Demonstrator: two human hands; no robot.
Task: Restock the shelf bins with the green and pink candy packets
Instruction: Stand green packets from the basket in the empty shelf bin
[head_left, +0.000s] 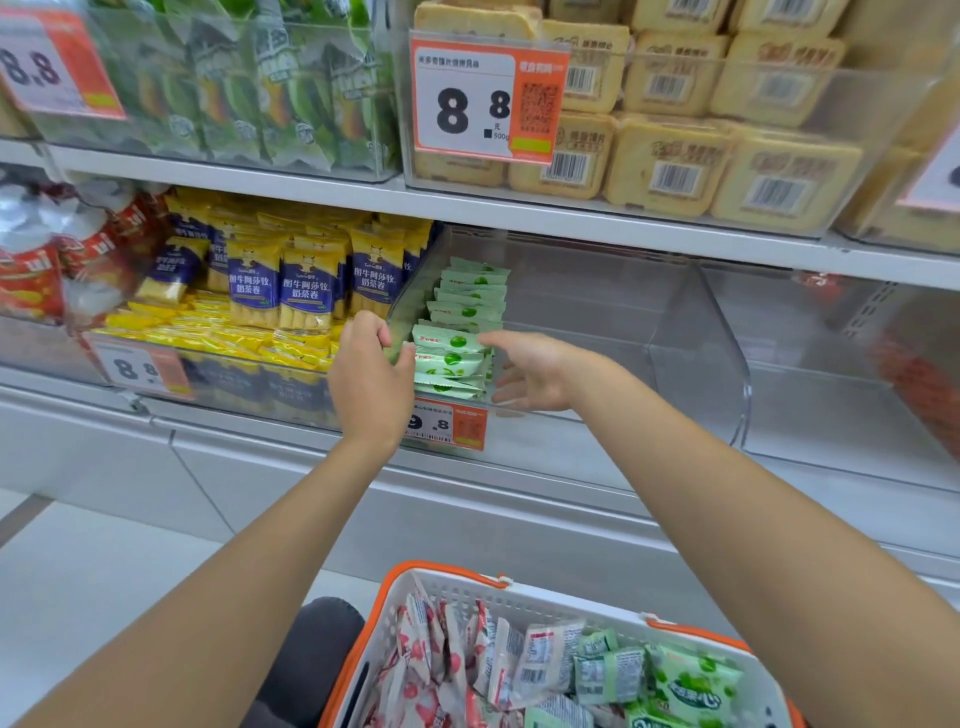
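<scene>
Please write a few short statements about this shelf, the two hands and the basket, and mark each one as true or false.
1. A green stack stands at the left end of the clear bin. True.
2. The basket holds packets of one colour only. False: it holds pink packets and green packets.
3. The left hand and the right hand are on opposite sides of the green stack. True.
4. The bin to the left of the stack holds beige packs. False: it holds yellow and blue packets; the beige packs are on the shelf above.
</scene>
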